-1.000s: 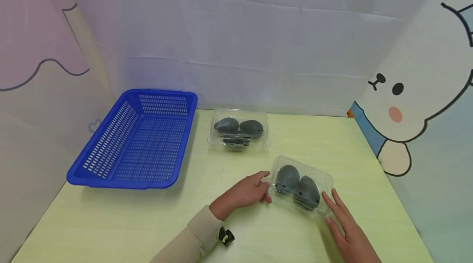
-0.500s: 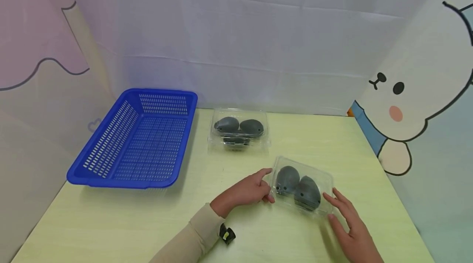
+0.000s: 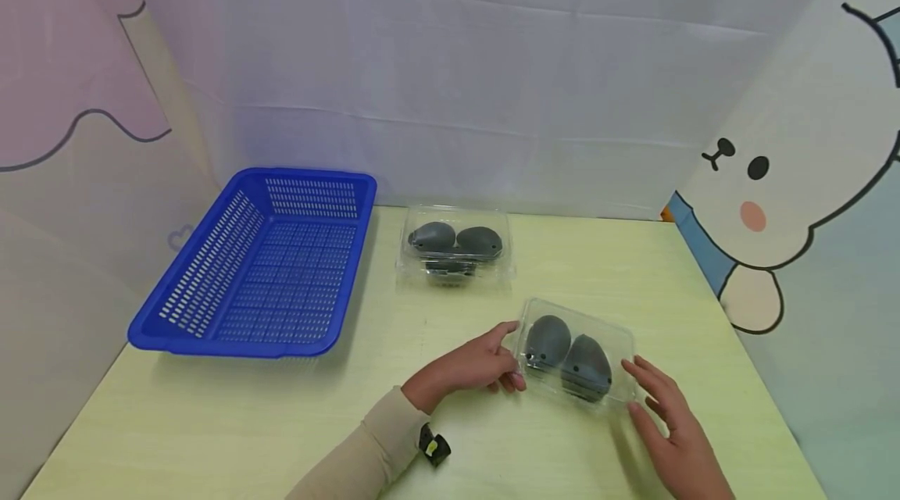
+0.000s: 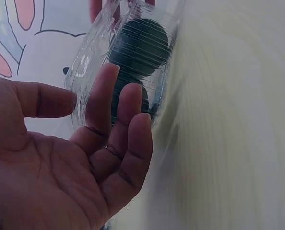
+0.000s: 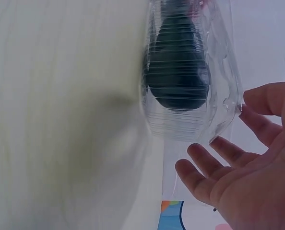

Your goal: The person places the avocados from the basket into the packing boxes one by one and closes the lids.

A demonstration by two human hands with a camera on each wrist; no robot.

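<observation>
A clear plastic clamshell box (image 3: 613,340) lies at an angle on the table, with dark grey-green egg-shaped things (image 3: 548,341) inside that bear small dark dots. My left hand (image 3: 471,363) is at its left end. In the left wrist view, the thumb reaches the rim and the loosely bent fingers (image 4: 130,108) lie along the ribbed side wall. At the opposite end my right hand (image 3: 675,430) is spread, fingertips right at the box's edge. The right wrist view has the thumb (image 5: 265,98) by the lid's corner and the other fingers apart below it.
Farther back stands a second clear box (image 3: 457,212) with similar dark ovals. A blue perforated basket (image 3: 319,348) is at the left of the pale table (image 3: 211,430). White cloth (image 3: 450,94) and cartoon-printed sheets (image 3: 808,195) enclose the back and sides.
The near box has shifted very slightly to the right. My left fingers moved a little right with it, and my right hand drew slightly right and down.
</observation>
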